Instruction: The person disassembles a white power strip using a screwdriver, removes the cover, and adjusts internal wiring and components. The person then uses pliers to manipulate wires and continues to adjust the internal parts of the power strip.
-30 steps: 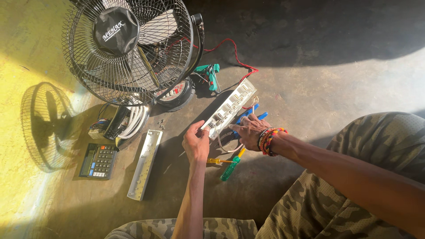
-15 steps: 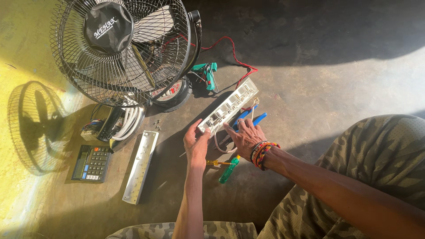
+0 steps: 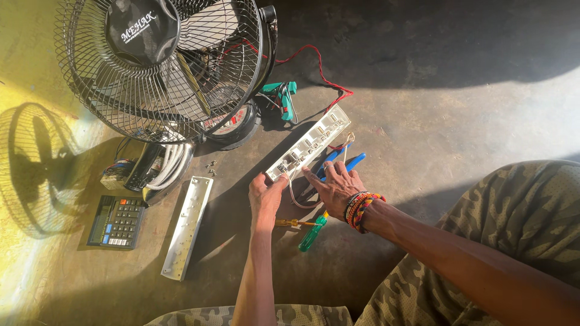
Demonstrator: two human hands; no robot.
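**Opened power strip held on a concrete floor**

A long white power strip (image 3: 309, 143), its cover off and inner contacts showing, lies tilted on the floor (image 3: 459, 102). The left hand (image 3: 264, 194) pinches its near end; the right hand (image 3: 335, 188), fingers spread open, rests beside it over two blue-handled pliers (image 3: 353, 161). One detached cover (image 3: 187, 226), one green screwdriver (image 3: 312, 232), one calculator (image 3: 117, 221) and one fan (image 3: 160, 66) lie around.

Hard low sunlight from the left — yellow glare (floor (image 3: 24, 72) washed out), long shadows, sharp focus.
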